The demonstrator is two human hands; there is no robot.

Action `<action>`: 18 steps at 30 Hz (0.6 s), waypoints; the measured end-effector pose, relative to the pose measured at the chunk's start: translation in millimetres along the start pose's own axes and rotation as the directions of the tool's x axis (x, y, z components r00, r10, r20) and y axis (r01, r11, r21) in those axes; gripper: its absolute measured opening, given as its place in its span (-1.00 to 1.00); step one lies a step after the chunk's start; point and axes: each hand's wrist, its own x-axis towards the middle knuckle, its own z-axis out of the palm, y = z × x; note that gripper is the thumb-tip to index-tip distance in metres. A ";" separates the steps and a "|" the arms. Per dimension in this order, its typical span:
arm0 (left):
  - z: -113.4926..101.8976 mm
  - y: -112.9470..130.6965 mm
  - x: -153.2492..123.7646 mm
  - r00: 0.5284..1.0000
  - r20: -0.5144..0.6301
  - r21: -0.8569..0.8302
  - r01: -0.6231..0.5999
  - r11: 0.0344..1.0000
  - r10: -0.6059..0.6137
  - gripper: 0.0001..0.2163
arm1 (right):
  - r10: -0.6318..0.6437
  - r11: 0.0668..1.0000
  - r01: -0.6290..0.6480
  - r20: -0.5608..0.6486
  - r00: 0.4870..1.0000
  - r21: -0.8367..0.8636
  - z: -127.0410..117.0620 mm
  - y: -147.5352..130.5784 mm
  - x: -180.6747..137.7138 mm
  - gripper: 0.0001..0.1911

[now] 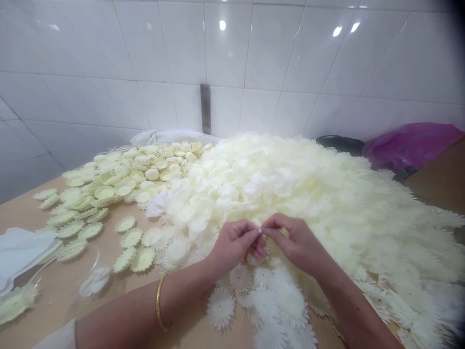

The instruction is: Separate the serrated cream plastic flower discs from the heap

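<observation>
My left hand point(238, 242) and my right hand point(292, 238) meet fingertip to fingertip at the middle, just in front of a big heap of pale flower-shaped pieces point(290, 179). Thumb and forefinger of each are pinched together. Something tiny and whitish shows between the tips, too small to name. Below the hands lie several loose white flower-shaped pieces point(221, 306) with toothed edges and a small centre hole. A gold bangle point(159, 303) circles my left wrist.
Stacked, yellower flower pieces point(105, 193) cover the table's point(22, 206) left side. A white sheet point(23, 252) and a small white bundle with a clear strand point(95, 282) lie nearer me. Behind stand a tiled wall point(138, 43), a metal strip point(205, 109) and a purple bag point(410, 144).
</observation>
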 end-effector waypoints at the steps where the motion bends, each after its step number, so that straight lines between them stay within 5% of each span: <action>1: 0.2 0.1 -0.1 1.000 0.002 0.002 0.001 1.000 -0.001 -0.79 | 0.000 1.000 0.000 -0.002 1.000 -0.001 0.1 0.2 0.0 -0.82; 18: -2.1 0.2 0.3 1.000 -0.014 0.045 -0.026 0.999 0.026 -0.82 | 0.012 0.996 -0.020 0.086 0.996 0.091 -1.7 0.1 0.6 -0.80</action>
